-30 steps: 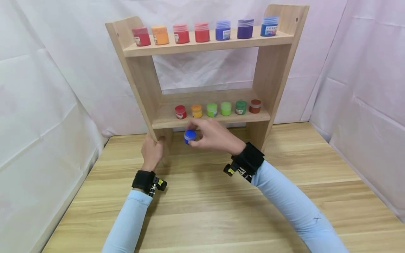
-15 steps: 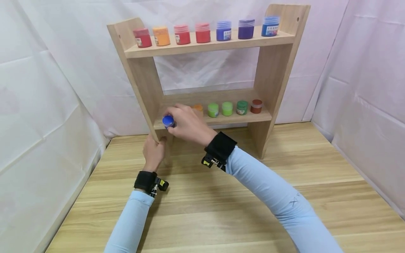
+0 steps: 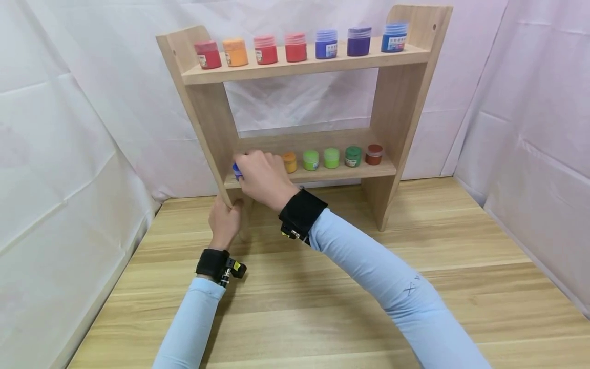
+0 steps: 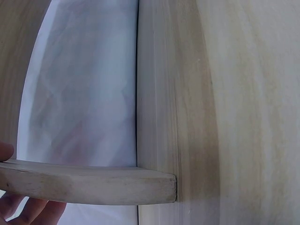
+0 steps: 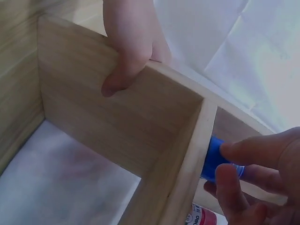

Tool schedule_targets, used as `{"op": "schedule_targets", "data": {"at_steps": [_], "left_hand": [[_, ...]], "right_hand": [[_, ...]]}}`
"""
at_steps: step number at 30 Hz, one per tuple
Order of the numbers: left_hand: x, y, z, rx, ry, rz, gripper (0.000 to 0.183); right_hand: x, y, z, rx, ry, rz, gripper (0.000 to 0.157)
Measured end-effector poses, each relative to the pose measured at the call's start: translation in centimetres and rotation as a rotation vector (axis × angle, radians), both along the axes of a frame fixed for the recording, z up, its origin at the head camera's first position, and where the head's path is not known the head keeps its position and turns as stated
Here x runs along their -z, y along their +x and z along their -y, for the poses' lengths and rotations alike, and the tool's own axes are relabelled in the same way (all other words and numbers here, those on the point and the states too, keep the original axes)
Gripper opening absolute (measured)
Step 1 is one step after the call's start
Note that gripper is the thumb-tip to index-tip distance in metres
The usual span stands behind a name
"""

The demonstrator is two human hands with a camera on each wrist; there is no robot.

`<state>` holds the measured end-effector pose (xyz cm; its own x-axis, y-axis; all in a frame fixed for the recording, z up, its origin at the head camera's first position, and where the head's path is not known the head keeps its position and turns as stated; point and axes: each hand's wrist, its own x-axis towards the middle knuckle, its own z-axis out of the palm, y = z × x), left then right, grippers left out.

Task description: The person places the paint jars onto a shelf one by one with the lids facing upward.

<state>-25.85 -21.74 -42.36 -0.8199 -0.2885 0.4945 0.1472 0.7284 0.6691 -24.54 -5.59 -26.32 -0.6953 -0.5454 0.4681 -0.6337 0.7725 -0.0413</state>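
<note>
My right hand [image 3: 266,178] pinches a small blue paint jar [image 5: 215,158] between thumb and fingers at the left end of the lower shelf [image 3: 295,178]. In the head view the hand covers most of that jar. Beside it a red paint jar [image 5: 204,216] shows in the right wrist view; the hand hides it from the head camera. My left hand [image 3: 224,221] grips the left side panel of the wooden rack below the lower shelf, with the thumb on the inner face and the fingers round the outside. The left wrist view shows the panel's edge [image 4: 89,185] between thumb and fingers.
Orange [image 3: 289,162], light green [image 3: 311,160], dark green [image 3: 353,156] and brown [image 3: 374,154] jars line the lower shelf. Several red, orange, blue and purple jars stand along the upper shelf [image 3: 304,68]. White cloth [image 3: 69,128] hangs behind and at both sides of the wooden table [image 3: 322,318].
My right hand has carried the blue paint jar left and up, from in front of the space under the lower shelf to that shelf's left end. The left hand keeps its grip.
</note>
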Motion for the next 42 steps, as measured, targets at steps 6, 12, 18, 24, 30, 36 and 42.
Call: {"op": "schedule_targets", "data": {"at_steps": [6,12,18,24,30,36,42], "left_hand": [[0.1,0.0,-0.2,0.010,0.013,0.001,0.017],[0.2,0.0,-0.3,0.005,0.022,0.015,0.018],[-0.1,0.1,-0.4,0.006,0.021,0.013,0.020],[0.0,0.1,-0.4,0.002,0.016,0.007,0.015],[0.3,0.3,-0.3,0.010,0.001,0.000,0.009],[0.3,0.5,0.0,0.003,-0.006,0.006,0.018],[0.1,0.5,0.2,0.013,-0.017,0.006,0.022]], "right_hand": [[0.3,-0.6,0.7,0.052,0.043,-0.065,0.020],[0.7,-1.1,1.1,0.075,0.046,-0.073,0.021],[0.7,-1.2,1.3,0.086,0.045,-0.069,0.021],[1.1,-0.7,1.0,0.072,0.047,-0.153,0.026],[2.9,0.8,0.2,-0.103,-0.074,-0.270,0.028],[4.8,2.9,-0.9,-0.381,-0.139,-0.290,0.012],[6.3,4.9,-2.2,-0.419,-0.090,-0.176,0.008]]}}
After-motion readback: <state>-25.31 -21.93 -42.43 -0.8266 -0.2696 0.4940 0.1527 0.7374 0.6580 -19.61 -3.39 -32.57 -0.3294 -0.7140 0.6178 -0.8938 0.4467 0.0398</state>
